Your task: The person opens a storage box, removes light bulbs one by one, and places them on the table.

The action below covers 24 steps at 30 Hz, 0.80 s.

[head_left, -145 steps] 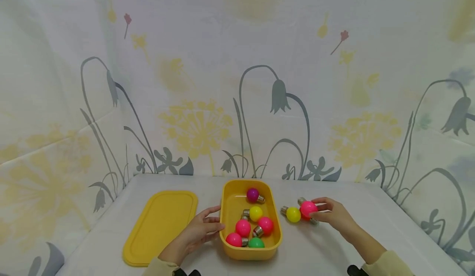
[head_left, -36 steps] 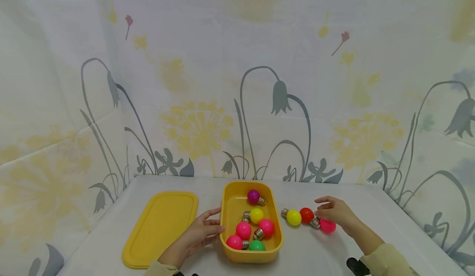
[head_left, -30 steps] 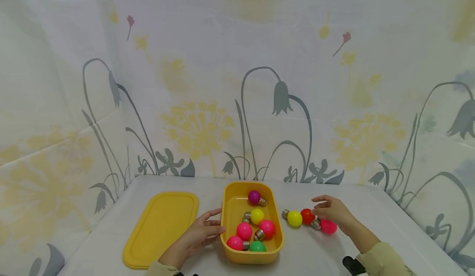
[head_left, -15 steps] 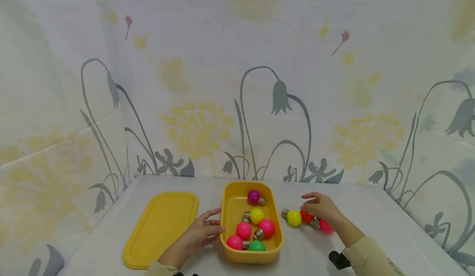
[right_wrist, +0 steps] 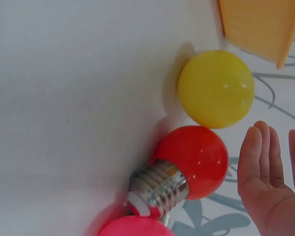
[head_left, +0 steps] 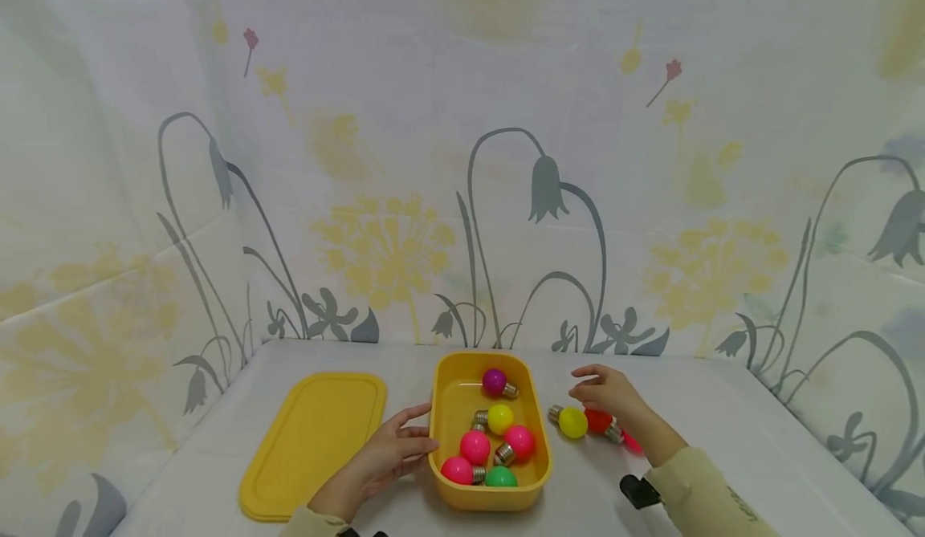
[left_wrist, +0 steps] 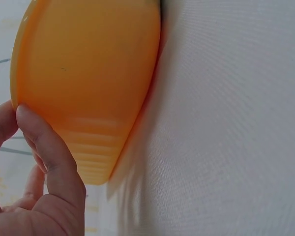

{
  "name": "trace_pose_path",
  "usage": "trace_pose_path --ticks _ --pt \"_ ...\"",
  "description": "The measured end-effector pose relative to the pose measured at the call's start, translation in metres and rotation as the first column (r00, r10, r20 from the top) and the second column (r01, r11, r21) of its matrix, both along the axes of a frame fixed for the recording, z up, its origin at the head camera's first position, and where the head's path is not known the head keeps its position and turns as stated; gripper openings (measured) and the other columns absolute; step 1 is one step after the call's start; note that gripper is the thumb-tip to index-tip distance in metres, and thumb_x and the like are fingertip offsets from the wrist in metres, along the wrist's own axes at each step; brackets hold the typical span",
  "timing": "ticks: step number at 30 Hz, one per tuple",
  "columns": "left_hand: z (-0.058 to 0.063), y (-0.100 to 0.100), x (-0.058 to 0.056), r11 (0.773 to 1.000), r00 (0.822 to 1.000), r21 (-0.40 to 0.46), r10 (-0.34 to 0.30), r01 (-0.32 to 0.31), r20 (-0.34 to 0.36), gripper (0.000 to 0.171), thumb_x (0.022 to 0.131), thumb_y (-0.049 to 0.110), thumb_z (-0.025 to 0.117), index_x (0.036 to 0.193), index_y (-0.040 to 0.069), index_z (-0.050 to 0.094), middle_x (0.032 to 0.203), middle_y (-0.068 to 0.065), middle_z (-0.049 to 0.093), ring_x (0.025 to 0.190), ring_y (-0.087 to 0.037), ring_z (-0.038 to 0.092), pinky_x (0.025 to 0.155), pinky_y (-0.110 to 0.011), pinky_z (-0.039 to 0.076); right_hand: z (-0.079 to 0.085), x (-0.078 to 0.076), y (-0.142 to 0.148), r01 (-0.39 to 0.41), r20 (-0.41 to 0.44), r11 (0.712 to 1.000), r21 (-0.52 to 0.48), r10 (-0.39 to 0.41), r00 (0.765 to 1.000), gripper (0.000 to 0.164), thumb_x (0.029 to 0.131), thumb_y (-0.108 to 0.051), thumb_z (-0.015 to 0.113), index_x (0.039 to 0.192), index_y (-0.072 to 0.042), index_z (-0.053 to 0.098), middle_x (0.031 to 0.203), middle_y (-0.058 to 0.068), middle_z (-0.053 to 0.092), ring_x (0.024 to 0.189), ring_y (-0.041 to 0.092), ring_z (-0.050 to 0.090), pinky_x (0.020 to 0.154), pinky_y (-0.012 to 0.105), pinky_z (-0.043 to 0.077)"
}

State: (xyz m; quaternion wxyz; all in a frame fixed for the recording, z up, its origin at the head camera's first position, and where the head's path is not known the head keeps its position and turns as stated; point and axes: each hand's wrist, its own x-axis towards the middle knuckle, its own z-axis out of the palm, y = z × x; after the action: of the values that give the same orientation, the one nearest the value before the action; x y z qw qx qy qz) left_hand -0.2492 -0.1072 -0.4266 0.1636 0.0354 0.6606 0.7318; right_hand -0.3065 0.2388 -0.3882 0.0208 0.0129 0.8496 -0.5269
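My left hand [head_left: 386,457] pinches the left rim of a yellow plastic box [head_left: 495,500] between thumb and fingers. In the box lie several coloured light bulbs: purple [head_left: 495,381], yellow [head_left: 500,418], green [head_left: 501,477] and pink ones. My right hand [head_left: 614,396] hovers with loosely extended fingers, holding nothing, above a row of bulbs right of the box. That row is a yellow bulb [right_wrist: 216,88], a red bulb [right_wrist: 194,162] with its metal screw base, and a pink bulb [right_wrist: 135,227]. The arm partly covers the pink one in the head view.
A flat yellow lid [head_left: 318,445] lies on the white table left of the box, behind my left forearm. A floral cloth [head_left: 390,272] hangs along the back and sides of the table.
Earlier my right hand held the pink bulb; it now lies right of the red bulb. Since then the empty right hand has moved left over the row. My left hand has stayed at the box.
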Motion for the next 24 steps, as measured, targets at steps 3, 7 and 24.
trace_pose_path --ticks 3,7,24 --pt "0.000 0.000 0.000 1.000 1.000 0.007 -0.008 0.008 -0.006 0.066 0.085 0.005 0.066 0.141 0.000 0.032 0.104 -0.014 0.057 0.078 -0.016 0.059 0.072 -0.029 0.053 0.000 -0.003 -0.005 -0.003 0.006 1.000 -0.020 0.003 1.000 0.042 0.084 -0.007 0.067 0.120 0.007 0.050 0.099 0.016 0.062 0.094 0.038 0.059 0.081 0.039 0.051" --pt "0.000 0.001 -0.001 1.000 1.000 -0.004 0.003 -0.003 0.008 0.066 0.085 0.006 0.067 0.141 0.001 0.032 0.104 -0.014 0.057 0.078 -0.016 0.059 0.073 -0.029 0.053 0.001 -0.007 -0.013 -0.012 0.011 1.000 -0.022 0.012 1.000 0.040 0.084 -0.007 0.067 0.119 0.006 0.051 0.098 0.015 0.062 0.095 0.038 0.059 0.083 0.040 0.051" --pt "0.000 0.001 -0.002 1.000 1.000 -0.009 0.005 -0.005 0.020 0.066 0.085 0.007 0.067 0.142 0.002 0.032 0.106 -0.016 0.056 0.080 -0.018 0.059 0.074 -0.029 0.053 0.014 -0.017 -0.050 -0.054 0.008 0.998 -0.017 0.054 0.999 0.036 0.086 -0.008 0.064 0.119 0.003 0.053 0.106 0.019 0.060 0.098 0.037 0.058 0.080 0.038 0.052"
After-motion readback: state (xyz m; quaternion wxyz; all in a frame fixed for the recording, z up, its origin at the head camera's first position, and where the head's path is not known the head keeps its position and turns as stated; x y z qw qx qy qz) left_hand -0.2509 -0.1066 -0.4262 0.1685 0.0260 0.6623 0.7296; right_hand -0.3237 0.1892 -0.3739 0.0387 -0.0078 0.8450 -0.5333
